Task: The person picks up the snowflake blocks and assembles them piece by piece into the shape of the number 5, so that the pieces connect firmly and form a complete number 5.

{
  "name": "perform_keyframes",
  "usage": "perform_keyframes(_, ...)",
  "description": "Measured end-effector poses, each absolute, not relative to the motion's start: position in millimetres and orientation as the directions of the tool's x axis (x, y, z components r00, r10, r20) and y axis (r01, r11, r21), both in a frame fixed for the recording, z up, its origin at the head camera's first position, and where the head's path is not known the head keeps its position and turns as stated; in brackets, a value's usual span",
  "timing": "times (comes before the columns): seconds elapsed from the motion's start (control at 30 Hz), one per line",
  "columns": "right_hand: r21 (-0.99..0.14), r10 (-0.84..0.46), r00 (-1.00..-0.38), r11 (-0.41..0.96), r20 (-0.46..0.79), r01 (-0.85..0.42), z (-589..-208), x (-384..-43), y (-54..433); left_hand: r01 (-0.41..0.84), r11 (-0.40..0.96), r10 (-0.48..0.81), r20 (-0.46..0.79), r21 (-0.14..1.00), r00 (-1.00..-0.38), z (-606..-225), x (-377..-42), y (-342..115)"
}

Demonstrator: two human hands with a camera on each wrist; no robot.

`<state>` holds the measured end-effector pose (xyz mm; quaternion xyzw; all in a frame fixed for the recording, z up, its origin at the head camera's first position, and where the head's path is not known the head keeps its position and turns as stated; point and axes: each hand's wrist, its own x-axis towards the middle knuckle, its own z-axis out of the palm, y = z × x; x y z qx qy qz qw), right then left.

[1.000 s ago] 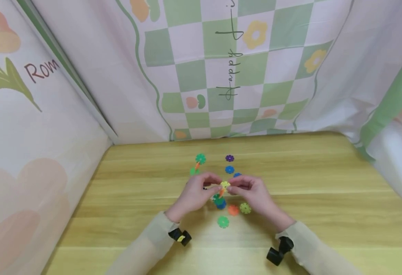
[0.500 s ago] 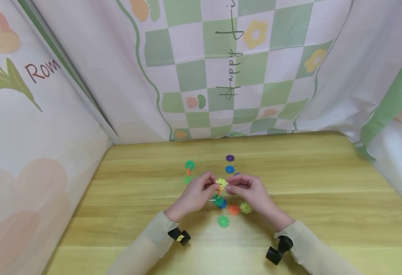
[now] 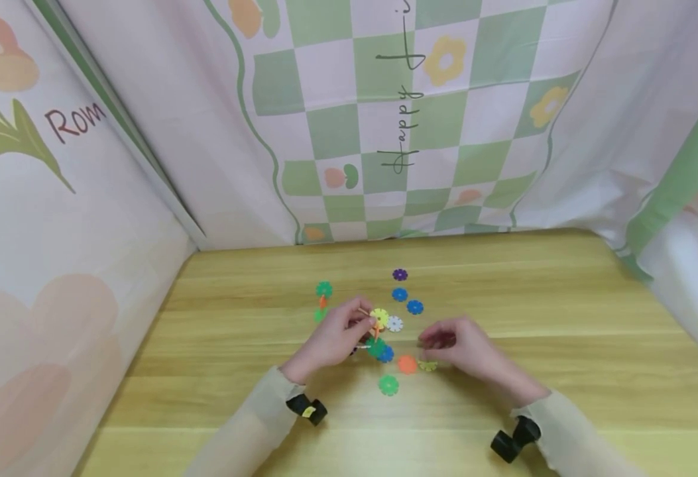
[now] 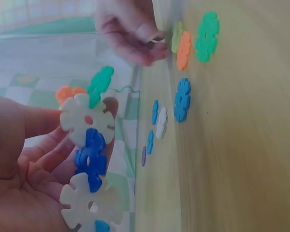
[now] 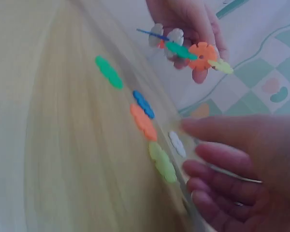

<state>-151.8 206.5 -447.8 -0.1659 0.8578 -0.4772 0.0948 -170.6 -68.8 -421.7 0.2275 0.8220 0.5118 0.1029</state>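
Observation:
My left hand point(image 3: 332, 339) holds a chain of interlocked plastic snowflake discs, pinching it near a yellow snowflake disc point(image 3: 379, 317) at one end. In the left wrist view, white discs, a dark blue disc point(image 4: 99, 166) and a green disc point(image 4: 101, 83) slot into one another edge to edge. The chain's far part, with a green disc point(image 3: 324, 289), shows beyond the left hand. My right hand point(image 3: 465, 348) hovers close over a loose yellow-green snowflake disc point(image 5: 162, 163), partly covering it in the head view. Thumb and fingers are apart with nothing between them.
Loose discs lie flat on the wooden table point(image 3: 253, 424): orange point(image 3: 407, 364), light green point(image 3: 388, 385), blue point(image 3: 386, 354) and white point(image 3: 395, 324). Farther back are two more blue discs and a purple disc point(image 3: 400, 274). Patterned curtains point(image 3: 325, 132) enclose the table's back and sides.
The right hand has left the chain's yellow disc and moved right and nearer, over the yellow-green disc. The left hand has turned the chain, its far green end shifting left.

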Motion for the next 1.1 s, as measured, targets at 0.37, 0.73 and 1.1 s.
perform_keyframes(0.37,-0.728,-0.402,-0.914,0.642,-0.053,-0.240,-448.3,-145.5,209.4,0.220,0.332,0.491,0.031,0.917,-0.871,-424.7,-169.3,-69.8)
perform_keyframes(0.73,-0.802,-0.403,-0.915,0.545,0.003,-0.243,-449.3,-151.8,207.8,0.204,0.338,0.482,0.018,0.919,-0.876,-425.7,-167.5,-71.4)
perform_keyframes(1.1,-0.886,-0.299,-0.942,0.379,0.154,-0.266,-433.5,-157.4,193.7,0.221,0.348,0.484,0.027,0.911,-0.875,-427.2,-170.1,-69.5)
